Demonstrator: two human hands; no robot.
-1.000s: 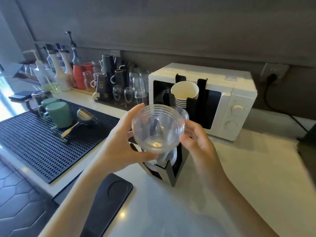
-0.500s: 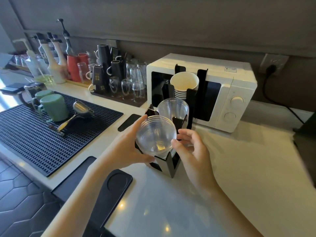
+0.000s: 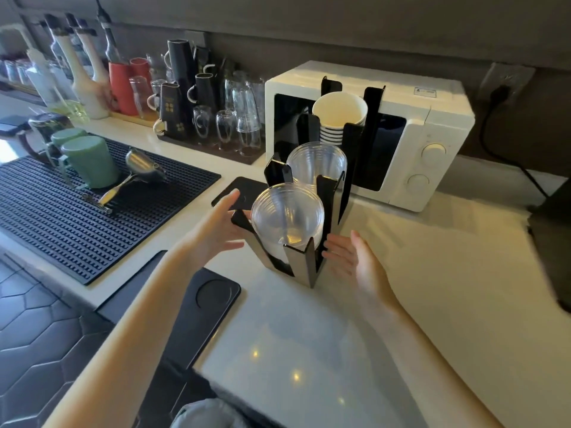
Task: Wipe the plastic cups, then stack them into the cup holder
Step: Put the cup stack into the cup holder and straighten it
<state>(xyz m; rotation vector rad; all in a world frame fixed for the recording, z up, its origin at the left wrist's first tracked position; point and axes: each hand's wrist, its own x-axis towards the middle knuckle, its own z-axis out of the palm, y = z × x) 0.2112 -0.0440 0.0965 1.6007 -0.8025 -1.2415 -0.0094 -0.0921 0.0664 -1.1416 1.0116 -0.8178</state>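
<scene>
A black cup holder (image 3: 304,267) stands on the white counter in front of the microwave. Its front slot holds a stack of clear plastic cups (image 3: 287,214). A second stack of clear cups (image 3: 316,163) sits in the slot behind, and white paper cups (image 3: 340,114) fill the rear slot. My left hand (image 3: 216,230) is just left of the front stack, fingers spread, holding nothing. My right hand (image 3: 352,257) is just right of the holder's base, open and apart from the cups.
A white microwave (image 3: 432,125) stands behind the holder. A black ribbed mat (image 3: 46,211) at the left carries green mugs (image 3: 89,162) and a metal jigger (image 3: 142,168). Glasses, mugs and bottles line the back wall. A black tray (image 3: 200,307) lies at the counter's near edge.
The clear cups that both hands held above the holder have gone down into its front slot. Both hands have let go and drawn apart to either side.
</scene>
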